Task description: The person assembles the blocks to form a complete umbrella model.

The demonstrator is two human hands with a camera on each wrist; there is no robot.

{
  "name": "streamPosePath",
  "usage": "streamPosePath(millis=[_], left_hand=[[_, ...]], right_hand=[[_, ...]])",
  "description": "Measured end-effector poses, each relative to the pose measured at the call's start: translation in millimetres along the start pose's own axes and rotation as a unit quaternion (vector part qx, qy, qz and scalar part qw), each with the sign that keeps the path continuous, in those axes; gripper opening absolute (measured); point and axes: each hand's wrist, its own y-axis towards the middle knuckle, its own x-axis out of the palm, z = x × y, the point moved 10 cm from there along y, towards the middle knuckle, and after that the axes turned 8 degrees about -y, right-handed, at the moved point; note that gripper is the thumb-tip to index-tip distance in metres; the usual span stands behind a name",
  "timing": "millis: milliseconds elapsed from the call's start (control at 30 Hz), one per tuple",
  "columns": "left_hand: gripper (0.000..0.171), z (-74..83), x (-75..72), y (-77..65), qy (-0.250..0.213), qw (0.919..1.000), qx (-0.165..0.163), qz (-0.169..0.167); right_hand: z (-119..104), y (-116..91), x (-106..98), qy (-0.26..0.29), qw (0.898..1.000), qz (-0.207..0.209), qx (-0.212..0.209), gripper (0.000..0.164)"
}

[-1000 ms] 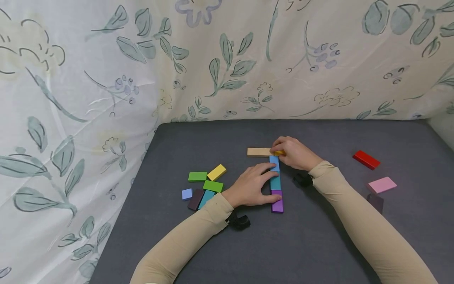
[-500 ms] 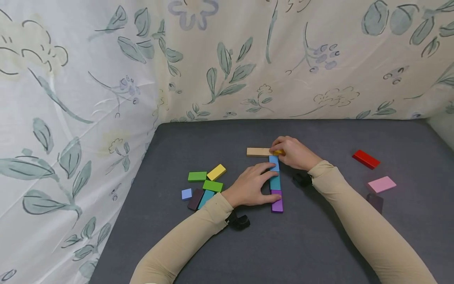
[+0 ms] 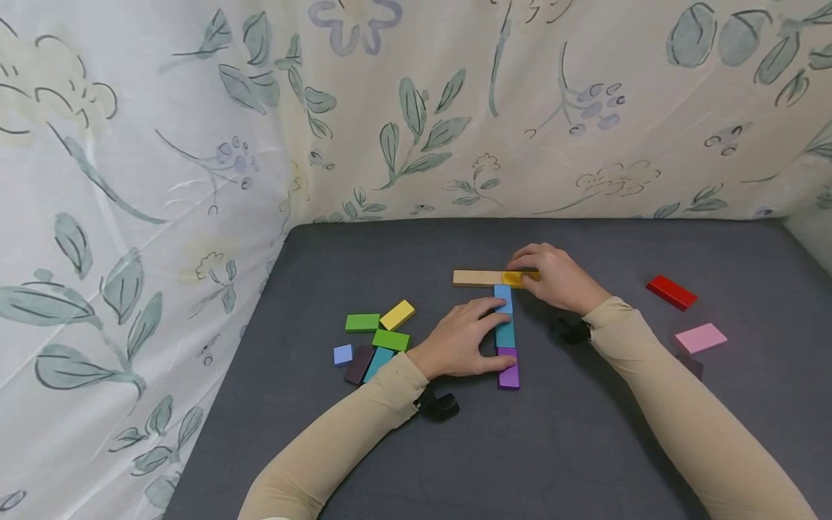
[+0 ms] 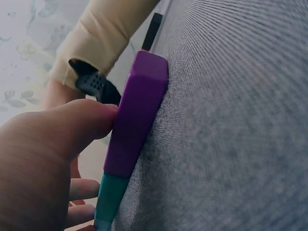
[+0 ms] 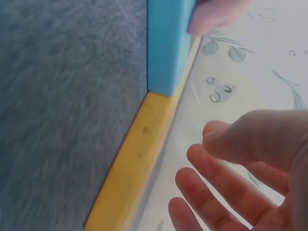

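A row of coloured blocks lies on the dark table: light blue [image 3: 501, 292], teal [image 3: 504, 335] and purple [image 3: 510, 379]. My left hand [image 3: 458, 342] rests on this row, its thumb touching the purple block's side in the left wrist view, with fingers spread along the blue and teal ones. Across the row's far end lie a tan block [image 3: 477, 278] and an orange-yellow block [image 5: 130, 166], end to end. My right hand [image 3: 556, 279] hovers at the orange-yellow block; the right wrist view shows its fingers loosely bent and apart from the block.
Left of the row lies a cluster of several blocks, among them green [image 3: 362, 323], yellow [image 3: 397, 315], dark brown [image 3: 360, 365] and small blue [image 3: 343, 354]. To the right are red [image 3: 672, 292], pink [image 3: 700, 338] and dark [image 3: 690, 365] blocks. A patterned cloth [image 3: 403, 108] hangs behind.
My right hand has let go of the orange-yellow block and shifted right, uncovering more of it. My left hand has stayed in place on the row.
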Motion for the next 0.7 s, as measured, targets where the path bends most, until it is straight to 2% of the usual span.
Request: streamPosePath(millis=[400,700], left_hand=[[0.073,2.7,8.5,-2.6,0.005,1.0000,-0.005,0.004],[0.072,3.6,12.6,-4.2,0.006,0.9999,-0.001,0.011]], right_hand=[[9.9,-57.1,-24.8,-0.054,0.998,0.016,0.001,0.026],[21.7,-104.5,-42.2,-0.067,0.997,0.024,0.016,0.033]])
